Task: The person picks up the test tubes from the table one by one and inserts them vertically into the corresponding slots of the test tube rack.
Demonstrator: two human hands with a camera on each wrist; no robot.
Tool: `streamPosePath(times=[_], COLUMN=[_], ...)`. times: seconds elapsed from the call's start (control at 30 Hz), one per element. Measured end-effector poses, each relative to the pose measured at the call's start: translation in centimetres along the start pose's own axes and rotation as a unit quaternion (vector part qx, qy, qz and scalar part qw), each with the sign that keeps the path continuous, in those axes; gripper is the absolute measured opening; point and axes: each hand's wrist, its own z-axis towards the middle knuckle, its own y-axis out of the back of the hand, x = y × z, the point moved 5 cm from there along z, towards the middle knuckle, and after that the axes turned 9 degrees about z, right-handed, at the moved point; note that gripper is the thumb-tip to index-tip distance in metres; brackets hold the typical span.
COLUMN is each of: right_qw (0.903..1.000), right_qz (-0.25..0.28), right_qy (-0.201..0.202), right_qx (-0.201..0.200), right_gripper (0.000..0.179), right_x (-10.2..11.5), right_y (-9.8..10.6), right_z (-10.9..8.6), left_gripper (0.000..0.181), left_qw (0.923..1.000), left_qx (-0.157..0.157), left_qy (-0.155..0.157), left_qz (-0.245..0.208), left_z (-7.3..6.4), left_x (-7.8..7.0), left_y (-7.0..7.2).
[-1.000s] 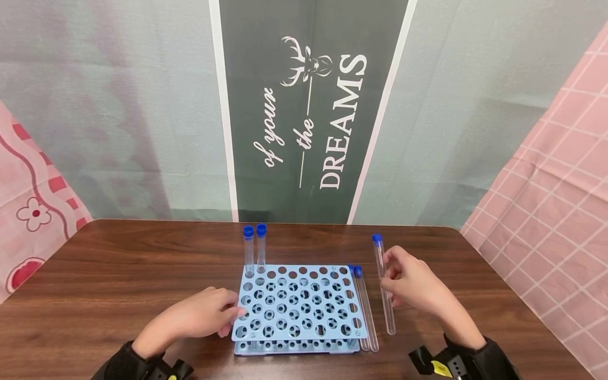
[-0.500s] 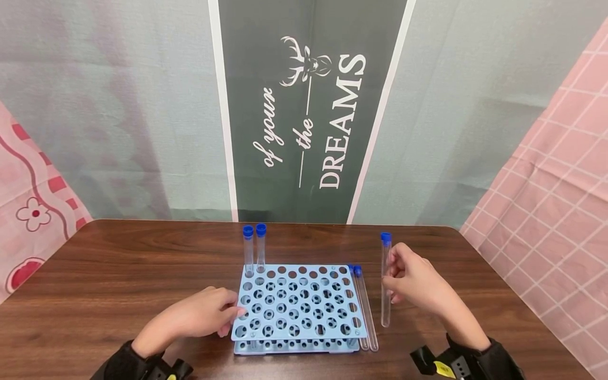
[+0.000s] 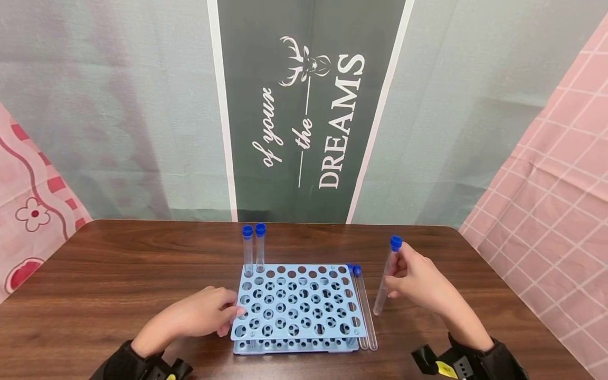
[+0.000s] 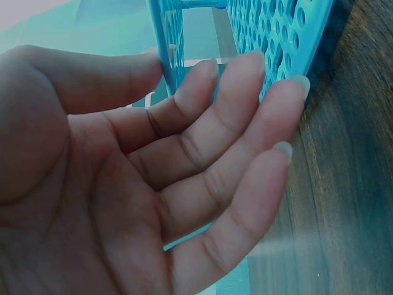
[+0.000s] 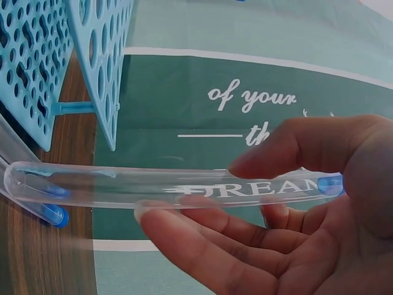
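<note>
A light-blue test tube rack (image 3: 299, 302) stands on the brown table. My left hand (image 3: 204, 312) grips its left edge; in the left wrist view the thumb (image 4: 132, 77) lies at the top plate and the fingers curl on the other side of it. To the right of the rack, my right hand (image 3: 413, 274) pinches a clear test tube (image 3: 383, 287) with a blue cap, between thumb and fingers. That tube leans, cap up and to the right, its rounded end lower left. Two capped tubes (image 3: 248, 252) stand upright in the rack's back-left holes.
Two more blue-capped test tubes (image 3: 366, 311) lie on the table (image 3: 142, 258) along the rack's right side. Behind the table hangs a grey-green cloth (image 3: 294, 206) with white lettering, and pink patterned cloths (image 3: 546, 211) flank it.
The test tube in my right hand has turned from leaning left, through upright, to leaning right, its lower end swinging left and up. My left hand and the rack have stayed put.
</note>
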Motion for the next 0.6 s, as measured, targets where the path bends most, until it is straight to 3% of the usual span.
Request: streamPosePath(times=[0.6], right_qw=[0.9998], right_qz=[-0.020], right_qy=[0.007], right_qx=[0.004], right_gripper=[0.022], right_x=[-0.12], right_y=[-0.15], right_z=[0.15], left_gripper=[0.028], left_qw=[1.0000], left_qx=[0.000], left_qy=[0.005], left_qz=[-0.002], left_z=[-0.05], left_x=[0.05], left_y=[-0.03])
